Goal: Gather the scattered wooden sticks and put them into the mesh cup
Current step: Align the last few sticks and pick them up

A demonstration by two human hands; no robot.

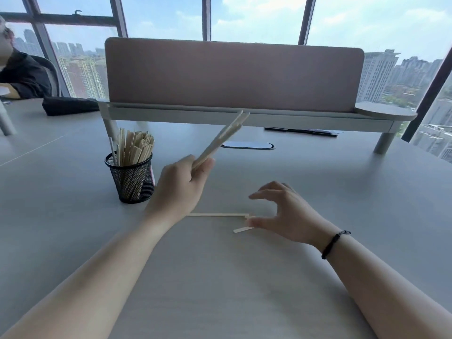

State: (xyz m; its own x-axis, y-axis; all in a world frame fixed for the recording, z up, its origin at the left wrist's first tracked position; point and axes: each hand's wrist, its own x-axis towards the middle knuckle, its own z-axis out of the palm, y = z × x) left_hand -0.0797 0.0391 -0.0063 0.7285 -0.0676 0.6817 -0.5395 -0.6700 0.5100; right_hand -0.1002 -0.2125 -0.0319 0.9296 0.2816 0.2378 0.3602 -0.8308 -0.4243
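Grey desk (269, 277); pink divider panel (232, 74) far centre, black pen (300, 131) beneath its shelf, dark cloth (69, 105) far left, seated person (22, 74) beyond.

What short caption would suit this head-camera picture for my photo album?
Left hand holds a bundle of wooden sticks beside the mesh cup while the right hand reaches for two sticks on the table.

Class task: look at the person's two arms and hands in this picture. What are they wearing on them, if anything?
Both forearms are bare, with no sleeves in view. The left hand wears no ring, glove or band that shows. The right hand is also ungloved, but a thin black cord bracelet circles its wrist, with a small knot or clasp on top.
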